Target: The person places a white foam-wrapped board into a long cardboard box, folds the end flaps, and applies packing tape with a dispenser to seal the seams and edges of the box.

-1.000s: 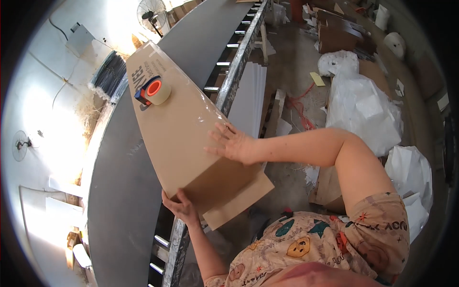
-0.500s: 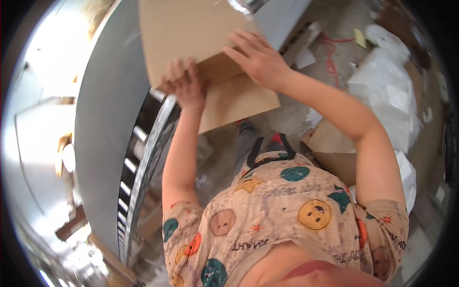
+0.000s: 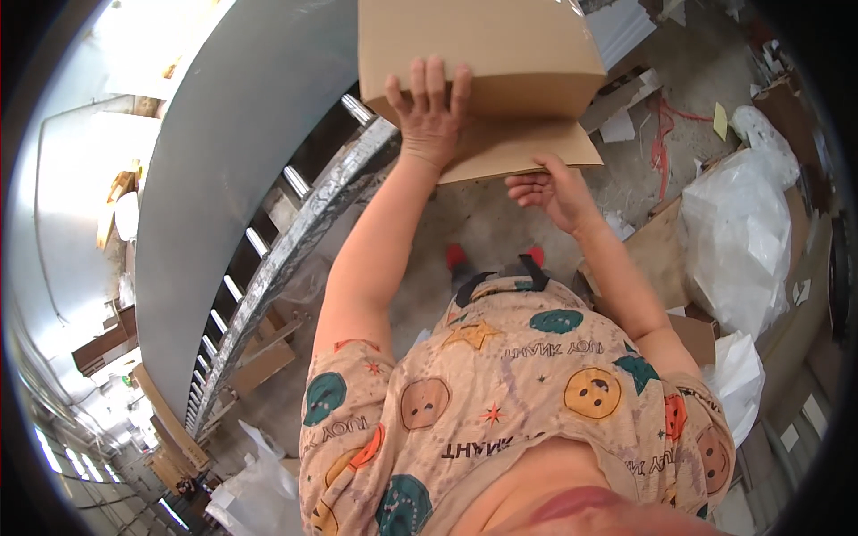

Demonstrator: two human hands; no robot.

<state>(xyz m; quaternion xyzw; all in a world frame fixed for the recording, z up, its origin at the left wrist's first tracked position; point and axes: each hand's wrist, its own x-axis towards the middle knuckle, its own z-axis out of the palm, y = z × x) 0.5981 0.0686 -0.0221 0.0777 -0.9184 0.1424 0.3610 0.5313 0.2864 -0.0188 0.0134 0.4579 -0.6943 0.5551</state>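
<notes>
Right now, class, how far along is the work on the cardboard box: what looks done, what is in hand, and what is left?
Done: the cardboard box is formed, its near side closed. In hand: the left hand presses flat against that side at the conveyor's edge, while the right hand holds the one open flap from below. Left: that flap hangs loose, not yet folded shut. No tape shows on it.
</notes>
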